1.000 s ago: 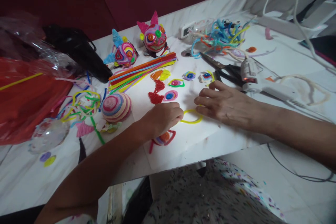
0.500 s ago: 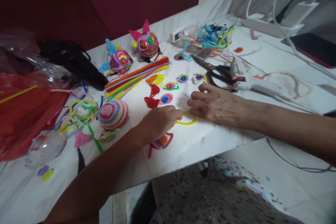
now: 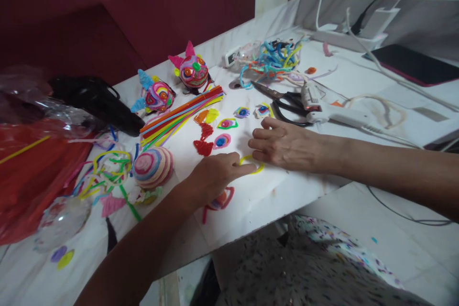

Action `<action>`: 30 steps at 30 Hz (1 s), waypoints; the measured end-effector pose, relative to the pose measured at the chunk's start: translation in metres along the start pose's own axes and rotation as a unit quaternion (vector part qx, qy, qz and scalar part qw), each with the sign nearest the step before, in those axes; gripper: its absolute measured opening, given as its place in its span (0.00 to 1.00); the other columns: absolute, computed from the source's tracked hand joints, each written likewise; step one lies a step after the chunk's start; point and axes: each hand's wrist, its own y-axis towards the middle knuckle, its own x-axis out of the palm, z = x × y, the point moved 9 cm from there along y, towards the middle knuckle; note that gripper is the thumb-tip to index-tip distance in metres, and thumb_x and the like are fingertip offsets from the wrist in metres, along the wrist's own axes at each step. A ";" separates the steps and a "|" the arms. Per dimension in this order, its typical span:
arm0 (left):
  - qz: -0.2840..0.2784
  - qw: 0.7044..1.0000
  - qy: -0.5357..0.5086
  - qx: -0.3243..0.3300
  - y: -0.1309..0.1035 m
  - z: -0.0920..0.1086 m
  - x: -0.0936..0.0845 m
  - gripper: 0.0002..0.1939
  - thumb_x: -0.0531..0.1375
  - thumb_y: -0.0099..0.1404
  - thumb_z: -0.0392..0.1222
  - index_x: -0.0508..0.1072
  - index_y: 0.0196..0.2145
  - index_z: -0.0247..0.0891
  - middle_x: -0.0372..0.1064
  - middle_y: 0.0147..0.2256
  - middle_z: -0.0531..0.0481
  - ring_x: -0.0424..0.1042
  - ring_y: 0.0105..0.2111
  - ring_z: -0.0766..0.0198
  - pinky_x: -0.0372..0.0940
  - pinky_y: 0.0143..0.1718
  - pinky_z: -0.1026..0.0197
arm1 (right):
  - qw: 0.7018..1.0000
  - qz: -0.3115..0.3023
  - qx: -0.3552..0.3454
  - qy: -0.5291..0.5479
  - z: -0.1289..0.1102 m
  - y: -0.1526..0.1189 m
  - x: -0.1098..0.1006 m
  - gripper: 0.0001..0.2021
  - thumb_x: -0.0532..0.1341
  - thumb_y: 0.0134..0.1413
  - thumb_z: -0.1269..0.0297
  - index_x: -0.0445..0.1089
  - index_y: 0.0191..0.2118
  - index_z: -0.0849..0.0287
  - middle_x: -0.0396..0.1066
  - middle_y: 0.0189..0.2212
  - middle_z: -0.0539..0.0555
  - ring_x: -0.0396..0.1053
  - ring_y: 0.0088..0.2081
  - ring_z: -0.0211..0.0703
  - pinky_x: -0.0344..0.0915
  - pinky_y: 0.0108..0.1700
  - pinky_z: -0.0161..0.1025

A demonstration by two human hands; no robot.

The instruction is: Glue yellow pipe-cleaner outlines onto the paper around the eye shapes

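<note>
A yellow loop of pipe cleaner [image 3: 259, 168] lies on the white sheet between my two hands. My left hand [image 3: 220, 174] rests at its left side, index finger and thumb apart, the thumb over the loop. At the loop's right edge, my right hand [image 3: 274, 143] has its fingers spread and curved down on the sheet. Colourful eye-shaped pieces [image 3: 222, 141] lie just beyond the hands, beside a red piece [image 3: 203, 147]. An orange-centred piece with a red outline [image 3: 220, 200] is partly under my left hand.
Black scissors [image 3: 287, 105] and a white glue gun [image 3: 333, 114] lie beyond my right hand. Left are a striped ball [image 3: 153, 167], a pipe cleaner bundle [image 3: 182, 117] and a black tool [image 3: 96, 100]. Two decorated heads [image 3: 193, 72] stand at the back.
My left thumb has moved off its pinch and now stretches right over the yellow loop. My right hand stays beside the loop. The camera view has shifted slightly.
</note>
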 end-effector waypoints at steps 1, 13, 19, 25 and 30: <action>-0.006 1.000 0.006 0.000 0.000 0.001 0.000 0.21 0.53 0.69 0.32 0.66 0.56 0.51 0.64 0.35 0.53 0.66 0.33 0.67 0.55 0.27 0.66 | 1.000 0.001 0.000 -0.001 0.000 0.000 0.000 0.08 0.57 0.62 0.70 0.65 0.29 0.56 0.64 0.28 0.50 0.58 0.35 0.46 0.47 0.40 0.47; 0.015 0.999 0.047 0.023 -0.002 0.008 -0.003 0.23 0.54 0.69 0.32 0.64 0.57 0.52 0.63 0.33 0.53 0.65 0.31 0.67 0.55 0.26 0.65 | 1.000 0.007 0.008 -0.003 0.000 0.000 -0.001 0.08 0.57 0.61 0.70 0.65 0.29 0.56 0.65 0.29 0.50 0.59 0.36 0.46 0.47 0.41 0.47; 0.014 0.998 0.052 0.013 -0.001 0.008 -0.004 0.21 0.54 0.69 0.34 0.65 0.56 0.53 0.62 0.32 0.54 0.65 0.30 0.67 0.54 0.26 0.66 | 1.000 0.012 0.007 -0.011 0.000 0.001 -0.001 0.08 0.58 0.61 0.70 0.65 0.29 0.56 0.65 0.29 0.50 0.58 0.36 0.45 0.48 0.41 0.47; 0.018 0.998 0.060 0.020 0.000 0.011 -0.005 0.19 0.53 0.69 0.34 0.66 0.55 0.50 0.62 0.32 0.54 0.64 0.29 0.66 0.54 0.26 0.65 | 1.000 0.018 0.012 -0.014 0.000 0.001 0.000 0.10 0.56 0.62 0.70 0.63 0.28 0.56 0.64 0.28 0.50 0.58 0.35 0.45 0.47 0.40 0.46; 0.035 0.997 0.068 0.027 -0.001 0.013 -0.007 0.16 0.50 0.70 0.33 0.68 0.52 0.48 0.62 0.32 0.53 0.63 0.28 0.66 0.54 0.25 0.65 | 1.000 0.018 0.013 -0.014 0.000 0.000 0.002 0.09 0.56 0.62 0.72 0.64 0.29 0.57 0.64 0.28 0.51 0.59 0.35 0.45 0.48 0.40 0.46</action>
